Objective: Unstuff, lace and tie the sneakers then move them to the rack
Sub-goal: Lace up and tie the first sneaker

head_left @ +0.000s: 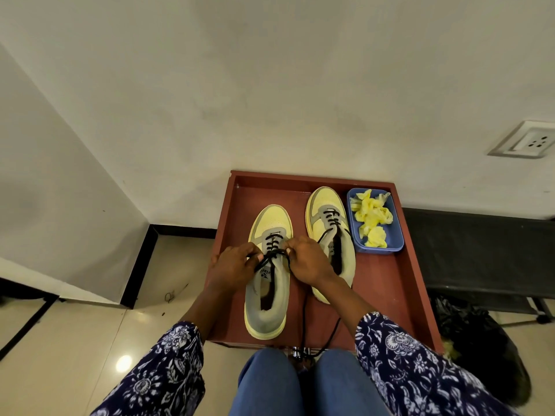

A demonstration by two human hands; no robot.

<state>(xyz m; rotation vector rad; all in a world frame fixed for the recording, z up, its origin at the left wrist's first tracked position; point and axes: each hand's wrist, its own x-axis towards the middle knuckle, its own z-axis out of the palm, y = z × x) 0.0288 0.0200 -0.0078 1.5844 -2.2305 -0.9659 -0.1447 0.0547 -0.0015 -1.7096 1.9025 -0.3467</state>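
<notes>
Sitting near the tray's (405,274) front-left corner, the left sneaker (267,283) is being laced; the left hand (232,267) is pinching its black lace (274,256) on one side, the right hand (306,258) pinching it on the other. The right sneaker (330,235) is lying just beside it, toward the back edge; a blue bin (377,250) is holding yellow paper (372,214) in the back-right corner.

I had one view only, the wide-angle camera worn on the person's head. It looked forward and steeply down, close over the red tray (411,265) in front of the knees, with the white wall (270,85) filling the upper half. Straight edges bowed toward the frame's borders.
</notes>
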